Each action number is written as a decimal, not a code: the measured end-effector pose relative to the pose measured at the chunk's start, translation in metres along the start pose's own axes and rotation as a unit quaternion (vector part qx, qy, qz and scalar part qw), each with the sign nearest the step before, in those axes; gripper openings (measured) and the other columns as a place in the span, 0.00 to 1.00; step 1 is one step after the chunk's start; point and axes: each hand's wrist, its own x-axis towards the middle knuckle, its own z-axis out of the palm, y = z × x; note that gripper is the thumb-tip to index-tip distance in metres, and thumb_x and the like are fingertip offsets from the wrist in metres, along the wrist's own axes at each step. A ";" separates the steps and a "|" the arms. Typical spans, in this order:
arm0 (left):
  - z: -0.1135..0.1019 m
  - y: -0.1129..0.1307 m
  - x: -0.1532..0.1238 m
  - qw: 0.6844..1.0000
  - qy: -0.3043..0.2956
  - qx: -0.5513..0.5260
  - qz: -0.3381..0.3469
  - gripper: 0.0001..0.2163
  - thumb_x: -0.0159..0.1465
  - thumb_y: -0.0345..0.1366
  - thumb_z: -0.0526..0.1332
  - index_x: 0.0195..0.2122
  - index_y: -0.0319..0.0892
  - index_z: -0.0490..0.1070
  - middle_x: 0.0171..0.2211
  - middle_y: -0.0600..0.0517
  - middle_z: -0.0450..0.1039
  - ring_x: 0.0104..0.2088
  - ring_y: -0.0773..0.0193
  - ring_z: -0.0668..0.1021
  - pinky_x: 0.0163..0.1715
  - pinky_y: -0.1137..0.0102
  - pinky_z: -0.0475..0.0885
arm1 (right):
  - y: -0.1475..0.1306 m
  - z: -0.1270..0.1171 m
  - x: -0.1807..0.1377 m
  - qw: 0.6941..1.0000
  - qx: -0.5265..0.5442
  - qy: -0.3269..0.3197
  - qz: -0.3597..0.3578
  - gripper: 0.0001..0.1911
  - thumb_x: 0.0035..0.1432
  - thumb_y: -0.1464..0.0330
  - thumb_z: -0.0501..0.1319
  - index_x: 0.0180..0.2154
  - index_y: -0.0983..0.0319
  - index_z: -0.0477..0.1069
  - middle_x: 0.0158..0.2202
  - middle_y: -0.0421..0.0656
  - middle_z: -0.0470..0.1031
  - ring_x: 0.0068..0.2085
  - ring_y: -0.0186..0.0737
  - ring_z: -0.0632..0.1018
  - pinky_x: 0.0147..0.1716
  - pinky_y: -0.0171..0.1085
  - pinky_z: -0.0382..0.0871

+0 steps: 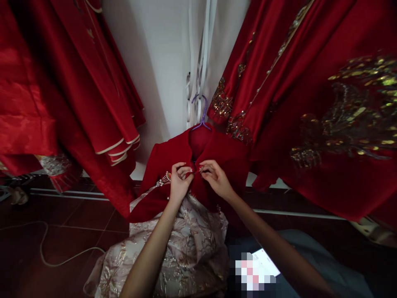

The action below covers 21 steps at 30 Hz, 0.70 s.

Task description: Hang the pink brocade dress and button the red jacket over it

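A bare left hand (180,182) and right hand (218,180) pinch the front of a matte deep-red jacket with a V-shaped neckline (201,189), on a thin purple hanger (203,120).
Each grip is closed on the jacket's front edges just below the neckline; fingers hide what lies between the tips, and any fastener is too small to make out. A blocky blur partly covers a lit rectangular screen (263,263) at lower right. A beaded, tasselled ornament (164,179) sits beside the left hand; shiny, crumpled pale brocade cloth (198,244) spreads below. Smooth red garments with cream piping (102,103) at left and red garments with gold sequins (350,116) at right are cut off. Behind is a white wall (155,82); a pale cord (58,265) lies on dark reddish floor tiles (83,213).
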 end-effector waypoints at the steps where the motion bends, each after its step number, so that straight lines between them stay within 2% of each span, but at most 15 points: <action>1: 0.000 -0.001 -0.001 1.000 -0.004 -0.012 -0.014 0.14 0.51 0.29 0.61 0.39 0.42 0.62 0.33 0.51 0.72 0.36 0.66 0.76 0.43 0.67 0.70 | 0.000 0.000 0.000 1.000 -0.004 0.009 0.001 0.12 0.55 0.67 0.58 0.43 0.56 0.64 0.39 0.42 0.69 0.40 0.36 0.72 0.38 0.36 0.69; 5: -0.005 0.003 -0.001 0.998 -0.059 0.012 -0.010 0.06 0.53 0.31 0.60 0.32 0.39 0.67 0.33 0.51 0.73 0.35 0.66 0.76 0.41 0.70 0.70 | 0.000 -0.001 0.002 0.999 -0.036 0.022 -0.004 0.11 0.55 0.63 0.59 0.41 0.58 0.68 0.40 0.44 0.72 0.39 0.37 0.74 0.37 0.36 0.71; 9: -0.013 0.021 0.000 0.986 -0.100 0.115 0.064 0.04 0.56 0.31 0.58 0.34 0.40 0.67 0.34 0.51 0.73 0.35 0.67 0.76 0.37 0.72 0.71 | -0.005 -0.002 0.004 0.996 -0.080 0.027 -0.022 0.11 0.55 0.63 0.60 0.41 0.59 0.70 0.39 0.43 0.74 0.39 0.37 0.76 0.36 0.36 0.73; 14: -0.020 0.052 -0.002 0.923 -0.175 0.298 0.168 0.06 0.59 0.32 0.56 0.37 0.42 0.67 0.34 0.52 0.72 0.34 0.67 0.74 0.37 0.72 0.69 | -0.016 0.002 0.002 0.987 -0.131 0.063 -0.061 0.10 0.56 0.66 0.59 0.40 0.59 0.72 0.39 0.43 0.74 0.39 0.37 0.76 0.36 0.37 0.75; 16: -0.020 0.059 -0.001 0.909 -0.179 0.330 0.180 0.05 0.59 0.35 0.57 0.37 0.42 0.67 0.33 0.52 0.72 0.33 0.67 0.74 0.36 0.72 0.68 | -0.021 0.003 0.000 0.984 -0.144 0.071 -0.075 0.09 0.56 0.66 0.59 0.40 0.59 0.73 0.39 0.43 0.74 0.39 0.37 0.77 0.36 0.37 0.75; 21: -0.016 0.059 0.001 0.911 -0.160 0.340 0.169 0.05 0.61 0.36 0.55 0.35 0.42 0.67 0.31 0.54 0.72 0.30 0.68 0.73 0.33 0.74 0.68 | -0.026 0.004 -0.003 0.982 -0.149 0.083 -0.077 0.09 0.56 0.67 0.60 0.40 0.59 0.74 0.39 0.43 0.75 0.38 0.37 0.77 0.37 0.38 0.76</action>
